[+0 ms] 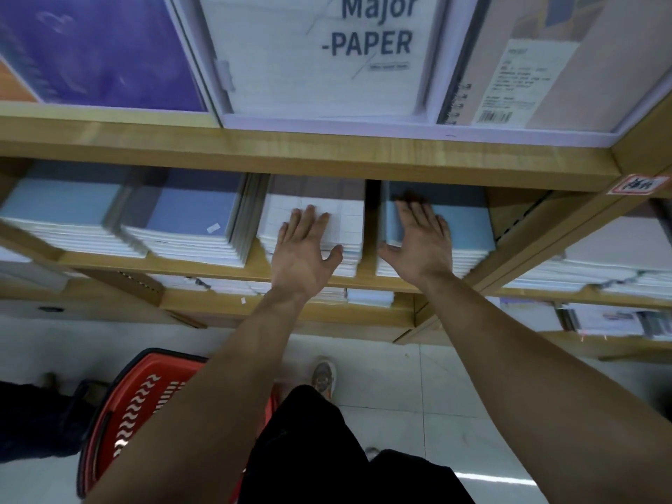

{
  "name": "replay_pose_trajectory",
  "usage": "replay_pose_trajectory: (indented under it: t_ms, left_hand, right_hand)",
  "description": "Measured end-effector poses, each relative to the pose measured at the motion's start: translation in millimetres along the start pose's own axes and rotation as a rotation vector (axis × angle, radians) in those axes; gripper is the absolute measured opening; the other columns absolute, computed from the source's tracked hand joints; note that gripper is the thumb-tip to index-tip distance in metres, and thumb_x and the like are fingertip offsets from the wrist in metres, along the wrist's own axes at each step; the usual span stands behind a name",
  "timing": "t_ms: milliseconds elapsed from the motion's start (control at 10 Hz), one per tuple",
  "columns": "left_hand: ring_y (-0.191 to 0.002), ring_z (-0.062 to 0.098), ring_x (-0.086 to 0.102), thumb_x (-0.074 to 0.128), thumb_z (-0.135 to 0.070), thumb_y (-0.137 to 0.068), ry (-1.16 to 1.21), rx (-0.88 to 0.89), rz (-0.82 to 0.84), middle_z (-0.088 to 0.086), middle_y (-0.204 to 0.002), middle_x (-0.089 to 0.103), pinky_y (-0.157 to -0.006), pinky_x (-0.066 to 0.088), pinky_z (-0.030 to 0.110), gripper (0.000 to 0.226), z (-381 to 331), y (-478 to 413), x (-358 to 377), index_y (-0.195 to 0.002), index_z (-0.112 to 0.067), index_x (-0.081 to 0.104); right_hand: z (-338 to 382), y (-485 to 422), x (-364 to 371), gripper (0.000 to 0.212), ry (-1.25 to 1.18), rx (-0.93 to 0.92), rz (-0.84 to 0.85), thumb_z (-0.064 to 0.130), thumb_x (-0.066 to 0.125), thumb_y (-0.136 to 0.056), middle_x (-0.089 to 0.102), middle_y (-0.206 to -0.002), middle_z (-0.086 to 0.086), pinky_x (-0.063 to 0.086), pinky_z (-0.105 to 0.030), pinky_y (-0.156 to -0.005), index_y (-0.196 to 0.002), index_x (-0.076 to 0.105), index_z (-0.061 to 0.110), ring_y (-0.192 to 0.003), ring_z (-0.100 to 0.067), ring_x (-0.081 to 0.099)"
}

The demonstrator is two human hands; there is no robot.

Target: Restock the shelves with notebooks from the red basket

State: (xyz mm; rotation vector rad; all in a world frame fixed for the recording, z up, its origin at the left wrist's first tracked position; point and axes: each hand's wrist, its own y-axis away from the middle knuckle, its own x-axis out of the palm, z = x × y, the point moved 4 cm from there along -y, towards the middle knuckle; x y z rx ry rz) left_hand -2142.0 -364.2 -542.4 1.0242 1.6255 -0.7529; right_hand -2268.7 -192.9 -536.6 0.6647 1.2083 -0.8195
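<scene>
**Both hands flat on notebook stacks at the middle shelf**

The light wooden shelving unit (291,147) fills the view from 9 o'clock to 3 o'clock. Its top tier, at 12 o'clock, shows a large white pad printed "Major -PAPER" (327,85). Below, at 6 o'clock, lies the pale tiled floor (436,394). The red plastic basket (138,401) stands on it at 7 o'clock, partly hidden by the left forearm; what it contains cannot be seen.

On the middle shelf, two stacks of blue-covered notebooks (189,212) sit at 9 o'clock. At centre is a stack of white grid-covered notebooks (349,220), and just beside it, toward 3 o'clock, a stack of pale blue notebooks (469,227).

The left hand (305,245) rests palm down on the white stack, its grip wide, fingers straight and spread. The right hand (418,238) lies flat on the pale blue stack, grip equally wide, with the thumb at the stack's 9 o'clock edge.
</scene>
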Motion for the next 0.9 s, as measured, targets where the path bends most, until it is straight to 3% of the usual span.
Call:
replay_pose_trajectory:
  t_ms: [100,200,400,500,600,700,800,900]
  left_hand:
    - [-0.156,0.028,0.004,0.040,-0.058,-0.099,-0.029,-0.097,-0.088,0.007,-0.168,0.014,-0.125,0.004,0.045,0.071,19.0,-4.0,-11.3,-0.159,-0.022,0.026]
    - [-0.155,0.031,0.004,0.035,-0.065,-0.097,-0.014,-0.248,-0.043,0.004,-0.169,0.005,-0.124,0.011,0.048,0.077,37.3,-14.5,-11.8,-0.161,-0.026,0.015]
    - [-0.147,0.035,0.017,0.025,-0.071,-0.096,-0.033,-0.270,0.053,-0.003,-0.169,-0.007,-0.111,0.036,0.049,0.078,37.6,-19.8,-7.3,-0.161,-0.032,0.007]
    - [-0.147,0.037,0.018,0.026,-0.071,-0.096,-0.032,-0.268,0.115,-0.002,-0.168,-0.009,-0.113,0.034,0.050,0.079,35.8,-19.0,-16.6,-0.161,-0.031,0.004]
    - [-0.150,0.038,0.016,0.028,-0.072,-0.096,-0.082,-0.244,0.183,0.001,-0.169,-0.009,-0.121,0.021,0.049,0.082,32.3,-17.9,-28.0,-0.161,-0.029,0.004]
    - [-0.152,0.034,0.015,0.033,-0.072,-0.095,-0.126,-0.224,0.141,0.006,-0.169,0.005,-0.123,0.016,0.049,0.083,26.4,-2.3,-46.4,-0.160,-0.025,0.013]
    - [-0.152,0.031,0.017,0.039,-0.066,-0.097,-0.116,-0.224,0.105,0.008,-0.168,0.013,-0.122,0.019,0.046,0.080,20.0,27.9,-66.0,-0.160,-0.021,0.017]
    - [-0.146,0.032,0.029,0.047,-0.062,-0.095,-0.112,-0.261,0.094,0.007,-0.162,0.027,-0.113,0.033,0.049,0.078,20.8,55.8,-89.2,-0.156,-0.019,0.025]
  right_hand:
    - [7.2,-4.9,-3.1,0.085,0.010,0.023,-0.011,0.062,0.055,-0.087,0.034,-0.158,-0.009,0.017,-0.048,-0.121,-0.156,0.027,0.020,-0.149,-0.031,0.022]
    - [11.4,-9.4,1.1,0.076,0.050,0.030,-0.039,0.059,0.042,-0.090,0.041,-0.152,-0.011,0.019,-0.050,-0.119,-0.154,0.033,0.019,-0.147,-0.033,0.025]
    - [11.8,-10.3,9.1,0.079,0.081,0.039,0.010,0.050,0.041,-0.096,0.011,-0.168,-0.008,0.006,-0.046,-0.124,-0.161,0.002,0.027,-0.154,-0.031,0.009]
    - [13.3,-10.7,3.0,0.086,0.075,0.036,0.104,0.055,0.044,-0.094,0.004,-0.169,-0.007,0.002,-0.046,-0.124,-0.160,-0.003,0.028,-0.155,-0.028,-0.001]
    - [13.3,-6.6,-9.7,0.091,0.018,0.035,0.197,0.060,0.050,-0.092,0.006,-0.169,-0.006,0.005,-0.046,-0.124,-0.161,0.001,0.026,-0.155,-0.027,-0.001]
    - [16.4,9.8,-28.9,0.086,-0.045,0.040,0.159,0.059,0.052,-0.092,0.017,-0.167,-0.005,0.020,-0.044,-0.121,-0.160,0.016,0.021,-0.152,-0.027,0.017]
    - [23.7,39.1,-43.2,0.086,-0.042,0.017,0.167,0.058,0.051,-0.094,0.018,-0.167,-0.004,0.025,-0.041,-0.119,-0.161,0.016,0.018,-0.149,-0.028,0.024]
    - [35.7,63.5,-60.4,0.082,-0.030,-0.009,0.219,0.055,0.053,-0.094,0.024,-0.164,-0.006,0.030,-0.042,-0.114,-0.159,0.020,0.017,-0.145,-0.031,0.030]
